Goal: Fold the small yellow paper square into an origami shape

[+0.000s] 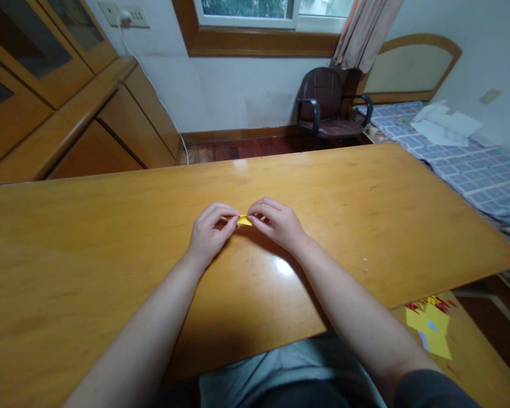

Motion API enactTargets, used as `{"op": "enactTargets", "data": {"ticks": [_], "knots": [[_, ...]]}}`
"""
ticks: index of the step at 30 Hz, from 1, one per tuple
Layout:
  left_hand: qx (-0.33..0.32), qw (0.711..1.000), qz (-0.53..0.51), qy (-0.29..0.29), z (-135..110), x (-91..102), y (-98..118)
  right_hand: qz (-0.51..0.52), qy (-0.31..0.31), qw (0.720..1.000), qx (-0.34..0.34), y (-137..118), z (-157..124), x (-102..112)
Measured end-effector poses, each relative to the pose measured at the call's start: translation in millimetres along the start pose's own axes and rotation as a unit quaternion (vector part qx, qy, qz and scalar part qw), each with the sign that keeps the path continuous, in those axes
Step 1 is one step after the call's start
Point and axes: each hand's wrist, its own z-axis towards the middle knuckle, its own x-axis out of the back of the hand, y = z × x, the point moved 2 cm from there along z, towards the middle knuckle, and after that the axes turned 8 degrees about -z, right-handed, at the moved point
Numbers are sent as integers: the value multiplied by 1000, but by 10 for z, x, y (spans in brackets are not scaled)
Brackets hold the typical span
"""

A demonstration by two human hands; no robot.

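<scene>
A small piece of folded yellow paper (244,220) is held between my two hands, just above the middle of the wooden table (110,238). My left hand (211,229) pinches its left end between thumb and fingers. On the other side, my right hand (278,221) grips the right end in the same way. Only the middle of the paper shows; my fingertips hide most of its ends, so the exact shape of the fold cannot be made out.
Yellow paper sheets (434,331) and small red and yellow folded pieces (433,303) lie on a lower wooden surface at the right. Beyond the table stand a brown armchair (325,105), a bed (471,164) with white papers (444,126), and a wooden cabinet (80,113).
</scene>
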Motion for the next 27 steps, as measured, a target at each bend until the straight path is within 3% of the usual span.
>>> {"op": "enactTargets", "data": {"ticks": [10,18,27], "knots": [[15,1000,-13,-17,-18,-8,-21,-3,-22,1000,15,24,5,-8],[-34,999,25,-16,-14,-3,18,-37,-40,998,31,39,-5,0],[-18,999,10,-25,-17,-9,-2,-48,-44,997,37,22,-11,-12]]}}
